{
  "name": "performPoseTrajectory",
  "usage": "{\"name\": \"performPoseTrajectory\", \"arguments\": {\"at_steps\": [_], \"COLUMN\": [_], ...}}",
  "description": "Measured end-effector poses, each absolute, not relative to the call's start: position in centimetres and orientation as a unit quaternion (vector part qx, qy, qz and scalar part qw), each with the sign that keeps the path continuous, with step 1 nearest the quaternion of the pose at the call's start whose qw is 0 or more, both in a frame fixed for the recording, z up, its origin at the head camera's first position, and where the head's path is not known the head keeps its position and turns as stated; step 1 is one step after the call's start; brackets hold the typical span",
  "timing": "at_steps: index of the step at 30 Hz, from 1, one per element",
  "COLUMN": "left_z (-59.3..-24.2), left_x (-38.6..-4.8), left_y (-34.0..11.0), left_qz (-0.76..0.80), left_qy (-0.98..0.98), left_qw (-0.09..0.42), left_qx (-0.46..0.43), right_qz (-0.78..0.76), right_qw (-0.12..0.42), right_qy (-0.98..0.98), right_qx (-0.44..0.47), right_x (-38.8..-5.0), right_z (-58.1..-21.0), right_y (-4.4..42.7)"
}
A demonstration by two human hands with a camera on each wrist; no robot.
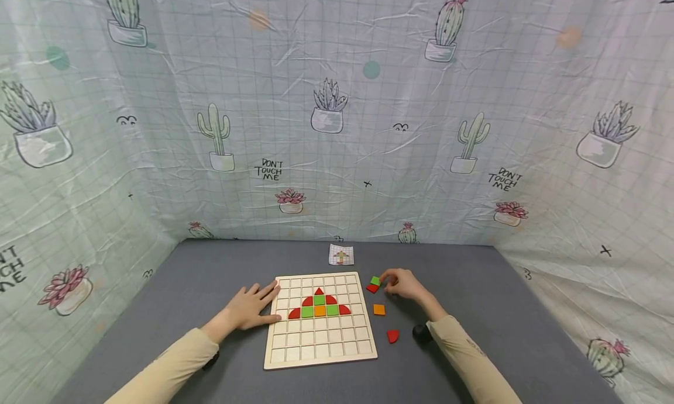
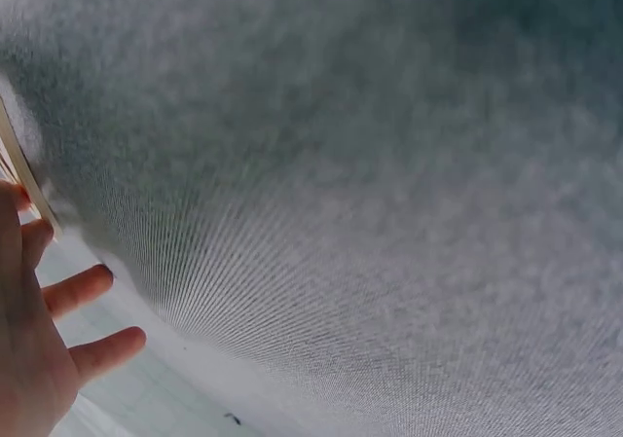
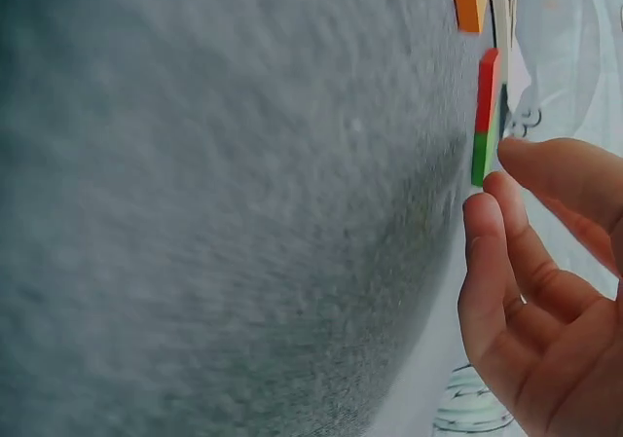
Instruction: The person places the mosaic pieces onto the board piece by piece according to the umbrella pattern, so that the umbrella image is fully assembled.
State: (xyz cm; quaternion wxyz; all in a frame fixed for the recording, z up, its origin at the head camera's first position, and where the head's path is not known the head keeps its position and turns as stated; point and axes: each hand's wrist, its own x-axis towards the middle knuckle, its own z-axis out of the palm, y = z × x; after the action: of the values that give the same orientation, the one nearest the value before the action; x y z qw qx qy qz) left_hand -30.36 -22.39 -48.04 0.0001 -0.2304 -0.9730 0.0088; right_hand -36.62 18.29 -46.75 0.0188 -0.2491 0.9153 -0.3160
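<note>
A pale wooden grid board [image 1: 321,360] lies on the grey table. On it, a red triangle [image 1: 319,291] tops two rows of coloured pieces: green squares, an orange square [image 1: 320,311] and red rounded pieces at the row ends. My left hand [image 1: 248,306] rests with spread fingers on the board's left edge. Beyond the board's right edge, my right hand [image 1: 404,283] is beside a green square [image 1: 375,280] and a red piece [image 1: 372,288] that touch each other. In the right wrist view, its bent fingertips and thumb come close to the green square [image 3: 479,160], with nothing visibly pinched.
Right of the board lie a loose orange square [image 1: 379,310] and a red rounded piece [image 1: 392,336]. A small card [image 1: 341,255] with a printed coloured pattern lies behind the board. A cactus-print curtain [image 1: 337,158] stands around the table's back and sides.
</note>
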Motion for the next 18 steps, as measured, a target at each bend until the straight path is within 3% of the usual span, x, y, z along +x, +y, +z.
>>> {"name": "performPoseTrajectory", "arguments": {"at_steps": [18], "left_z": [-47.9], "left_x": [-30.4], "left_y": [-22.3], "left_qz": [0.012], "left_qy": [-0.973], "left_qw": [-0.014], "left_qx": [-0.230], "right_qz": [-0.294], "right_qw": [0.086], "right_qy": [0.930], "right_qx": [-0.206], "right_x": [-39.3], "right_z": [-47.0], "right_y": [17.6]}}
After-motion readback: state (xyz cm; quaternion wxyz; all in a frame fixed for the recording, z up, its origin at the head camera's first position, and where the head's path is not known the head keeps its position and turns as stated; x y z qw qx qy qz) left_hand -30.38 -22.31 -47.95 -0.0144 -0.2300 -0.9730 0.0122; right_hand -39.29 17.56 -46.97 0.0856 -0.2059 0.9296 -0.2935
